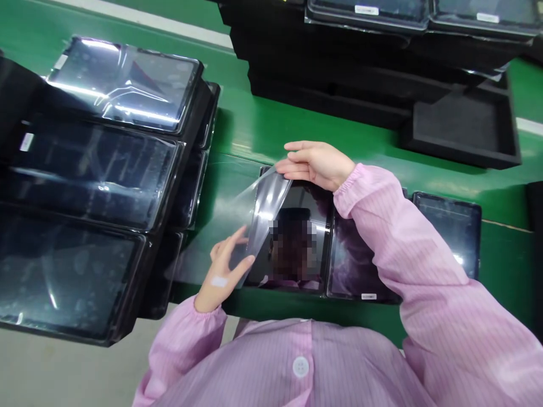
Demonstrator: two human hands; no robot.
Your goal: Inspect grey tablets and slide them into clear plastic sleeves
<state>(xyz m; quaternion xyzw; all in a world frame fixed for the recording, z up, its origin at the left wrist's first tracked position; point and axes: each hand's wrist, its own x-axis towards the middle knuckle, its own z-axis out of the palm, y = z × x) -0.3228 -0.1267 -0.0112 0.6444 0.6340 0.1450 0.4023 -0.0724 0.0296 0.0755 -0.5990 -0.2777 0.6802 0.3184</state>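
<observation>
A clear plastic film (pixel 254 212) is lifted off the left side of a black glossy screen panel (pixel 297 237) lying on the green bench (pixel 237 130). My left hand (pixel 224 271) pinches the film's near edge between thumb and fingers. My right hand (pixel 316 164) grips the film's far edge at the panel's top corner, fingers pressed together. Both arms wear pink striped sleeves. A second panel (pixel 354 265) lies right beside the first, partly under my right forearm.
Stacks of film-covered panels in black trays (pixel 97 175) fill the left. A third panel (pixel 452 226) lies at the right. Black foam trays (pixel 462 124) are piled at the back, some with panels. A white line runs along the far bench edge.
</observation>
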